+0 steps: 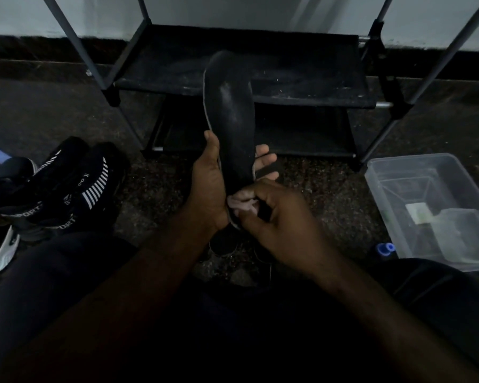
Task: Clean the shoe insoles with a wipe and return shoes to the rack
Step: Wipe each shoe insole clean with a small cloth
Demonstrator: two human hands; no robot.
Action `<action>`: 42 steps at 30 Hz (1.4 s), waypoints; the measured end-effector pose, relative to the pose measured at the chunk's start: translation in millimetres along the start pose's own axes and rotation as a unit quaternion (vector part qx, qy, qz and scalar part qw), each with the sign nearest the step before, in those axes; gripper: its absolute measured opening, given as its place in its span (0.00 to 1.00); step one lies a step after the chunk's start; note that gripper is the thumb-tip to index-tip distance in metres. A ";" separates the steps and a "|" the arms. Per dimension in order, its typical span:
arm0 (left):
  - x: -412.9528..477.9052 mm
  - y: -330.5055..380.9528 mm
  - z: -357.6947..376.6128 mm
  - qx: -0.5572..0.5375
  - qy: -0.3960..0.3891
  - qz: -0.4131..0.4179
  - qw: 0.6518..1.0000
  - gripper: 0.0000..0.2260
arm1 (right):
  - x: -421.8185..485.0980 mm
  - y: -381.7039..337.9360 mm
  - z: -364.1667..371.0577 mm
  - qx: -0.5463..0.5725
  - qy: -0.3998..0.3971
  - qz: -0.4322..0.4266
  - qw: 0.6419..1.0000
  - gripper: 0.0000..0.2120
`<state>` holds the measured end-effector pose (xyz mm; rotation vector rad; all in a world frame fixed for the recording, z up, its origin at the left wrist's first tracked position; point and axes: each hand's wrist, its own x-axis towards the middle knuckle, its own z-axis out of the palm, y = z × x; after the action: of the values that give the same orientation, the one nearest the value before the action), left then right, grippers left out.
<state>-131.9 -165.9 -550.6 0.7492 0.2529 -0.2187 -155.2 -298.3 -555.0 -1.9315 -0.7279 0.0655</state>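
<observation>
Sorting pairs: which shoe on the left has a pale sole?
The shoe at the bottom-left edge; the two black shoes beside it show white stripes instead.

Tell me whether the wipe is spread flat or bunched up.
Bunched up: the wipe is a crumpled wad the right hand pinches against the insole.
</observation>
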 end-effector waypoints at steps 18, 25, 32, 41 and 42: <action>-3.7 -8.8 8.4 0.067 0.006 -0.019 0.998 0.40 | 9.4 7.8 -13.7 -0.060 0.121 0.039 0.990 0.07; -5.2 -12.3 8.1 0.055 0.006 -0.027 0.998 0.39 | 8.0 8.4 -11.2 -0.070 0.116 0.017 0.991 0.07; -7.2 -8.2 11.7 0.075 0.045 -0.054 0.995 0.41 | 4.5 0.4 -5.2 -0.025 0.057 0.013 0.998 0.07; -9.5 -19.1 20.1 0.043 0.041 -0.034 0.998 0.36 | 14.2 16.5 -15.8 -0.038 0.143 0.068 0.987 0.04; -10.6 -15.5 19.5 0.042 0.040 -0.048 0.997 0.37 | 11.1 11.3 -11.4 -0.011 0.111 0.056 0.992 0.05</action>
<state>-143.4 -189.4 -543.7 0.8303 0.3575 -0.2912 -137.0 -305.2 -556.1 -1.9613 -0.4742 -0.0883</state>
